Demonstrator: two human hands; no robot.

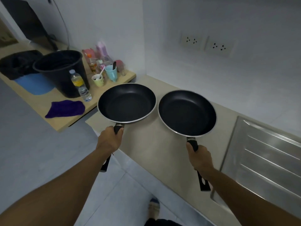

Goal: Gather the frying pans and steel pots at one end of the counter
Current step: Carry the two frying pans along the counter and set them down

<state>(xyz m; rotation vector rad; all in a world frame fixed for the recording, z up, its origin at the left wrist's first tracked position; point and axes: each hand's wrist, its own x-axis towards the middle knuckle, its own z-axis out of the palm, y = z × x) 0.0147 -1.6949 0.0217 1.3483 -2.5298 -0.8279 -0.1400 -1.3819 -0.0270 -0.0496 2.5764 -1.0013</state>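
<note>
Two frying pans are in view, one in each hand. The left hand (109, 141) is curled in a fist round the black handle of the left frying pan (127, 102). It grips close to the bowl, so the pan lies just ahead of the knuckles and the rest of the handle sticks out behind, under the wrist. The right hand (199, 158) wraps the handle of the right frying pan (187, 113) the same way, thumb laid along the top, with the handle's holed tail showing beneath the forearm.

Both pans sit level and side by side over the left end of the beige counter (154, 144), their rims near each other but apart. The left pan's rim reaches past the counter's end. Whether they rest on the surface or hang just above it cannot be told. Inside, each shows only its dark coating.

A steel drainboard (260, 152) lies to the right of the pans. On the lower wooden shelf (48, 101) to the left stands one black bucket (61, 70), its inside too dark to read, with one water bottle (80, 85) just in front of it. There are two cups: a teal cup (111, 72) holding a black utensil, and a patterned cup (98, 79) holding a pale spoon. One purple cloth (65, 108) lies near the shelf's front edge.
</note>
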